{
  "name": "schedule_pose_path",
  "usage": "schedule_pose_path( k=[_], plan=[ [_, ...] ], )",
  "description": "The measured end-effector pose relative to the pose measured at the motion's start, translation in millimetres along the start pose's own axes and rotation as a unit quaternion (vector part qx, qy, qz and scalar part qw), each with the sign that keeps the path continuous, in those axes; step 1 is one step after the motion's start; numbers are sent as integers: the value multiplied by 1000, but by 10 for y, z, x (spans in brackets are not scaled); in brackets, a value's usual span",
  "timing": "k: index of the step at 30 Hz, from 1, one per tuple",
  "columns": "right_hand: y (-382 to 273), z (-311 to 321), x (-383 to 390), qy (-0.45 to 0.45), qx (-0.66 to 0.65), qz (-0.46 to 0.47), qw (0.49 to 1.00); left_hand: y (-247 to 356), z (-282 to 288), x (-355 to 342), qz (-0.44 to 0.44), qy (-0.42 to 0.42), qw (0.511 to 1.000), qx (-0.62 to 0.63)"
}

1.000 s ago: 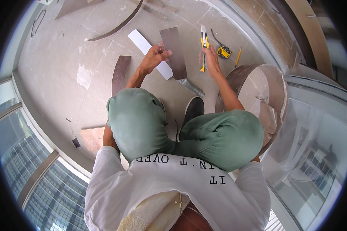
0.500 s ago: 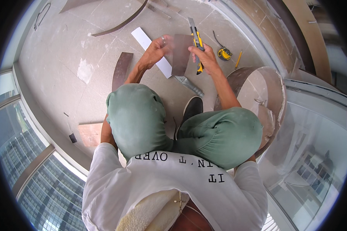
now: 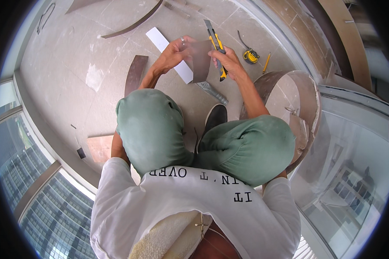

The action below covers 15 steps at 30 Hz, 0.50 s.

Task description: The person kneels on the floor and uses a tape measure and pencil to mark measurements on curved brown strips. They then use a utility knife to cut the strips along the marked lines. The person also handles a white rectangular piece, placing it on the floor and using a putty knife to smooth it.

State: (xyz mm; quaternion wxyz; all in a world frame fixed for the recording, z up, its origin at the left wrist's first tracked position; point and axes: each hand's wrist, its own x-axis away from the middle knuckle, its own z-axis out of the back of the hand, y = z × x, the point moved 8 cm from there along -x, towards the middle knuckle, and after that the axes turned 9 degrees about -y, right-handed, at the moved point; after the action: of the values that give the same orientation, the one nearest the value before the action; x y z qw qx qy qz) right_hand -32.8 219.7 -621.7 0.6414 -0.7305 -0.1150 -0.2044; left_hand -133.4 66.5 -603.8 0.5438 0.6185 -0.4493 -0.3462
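A short brown strip (image 3: 202, 67), slightly bowed, is held up between my hands above the floor. My left hand (image 3: 172, 57) pinches its left edge, and a ring shows on one finger. My right hand (image 3: 230, 64) grips a yellow and black utility knife (image 3: 217, 46) with its blade pointing up and away. The thumb and fingertips of that same hand also touch the strip's right edge. Under the strip and left hand, a flat white strip (image 3: 159, 39) lies on the floor, partly covered. A crumpled silvery grey tube (image 3: 212, 92) rests close by.
Right of my right hand are a yellow tape measure (image 3: 250, 56) and a pencil (image 3: 266, 62). A coiled brown strip (image 3: 310, 97) stands by my right knee. Curved brown offcuts (image 3: 136, 74) lie on the tiled floor (image 3: 73, 103). Glass panels (image 3: 345, 159) flank me.
The brown strip now looks more bowed, and both hands have shifted slightly. The knife has tilted a little to the left. My grips are the same.
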Motion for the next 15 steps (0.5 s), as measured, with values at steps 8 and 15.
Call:
schedule_pose_path(
  k=[8, 15],
  plan=[
    [-22, -192, 40, -9, 4, 9, 1000, -112, -17, 8, 0, -5, 1000, 21],
    [-33, -39, 109, 71, 107, 44, 991, -143, 104, 18, 12, 40, 999, 9]
  ],
)
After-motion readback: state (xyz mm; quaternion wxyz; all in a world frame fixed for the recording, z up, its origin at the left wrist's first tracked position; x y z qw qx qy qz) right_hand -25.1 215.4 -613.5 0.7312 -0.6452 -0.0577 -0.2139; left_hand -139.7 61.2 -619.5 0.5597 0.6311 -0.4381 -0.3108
